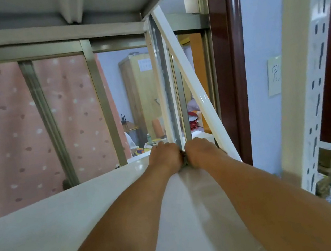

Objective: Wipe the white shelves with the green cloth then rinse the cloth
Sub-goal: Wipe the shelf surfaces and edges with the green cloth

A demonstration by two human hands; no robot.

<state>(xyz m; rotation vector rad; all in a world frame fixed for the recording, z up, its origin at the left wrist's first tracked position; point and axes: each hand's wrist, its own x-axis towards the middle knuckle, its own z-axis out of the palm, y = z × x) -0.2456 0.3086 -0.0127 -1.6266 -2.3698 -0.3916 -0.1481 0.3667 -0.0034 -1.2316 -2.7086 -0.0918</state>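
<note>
Head view, looking along both forearms to the far right corner of the white shelf (83,219).

- Left hand (165,155) and right hand (201,150) sit side by side, nearly touching, at the shelf's back edge. They are right at the foot of the slotted white upright (163,81) and its slanted brace (191,89).
- Green cloth (185,163): only a dark green sliver shows, wedged between the heels of the two hands, on the shelf surface. The rest is hidden under the hands.
- Grip: knuckles face the camera and the fingers bend away out of sight. Cannot tell whether either hand pinches the cloth or only presses on it.
- Underside of the next shelf (50,4) is overhead. A pink spotted curtain (2,132) hangs behind the window frame.

Handling, as judged: the cloth looks soft, light and easily bunched, so it should fold into the corner around the upright. It is best held in a bunched wad under a flat palm, since a loose edge could snag on the brace. The shelf looks glossy and rigid, so the cloth should slide freely.

Stage: wiping, corner work. Rinse not yet done.
</note>
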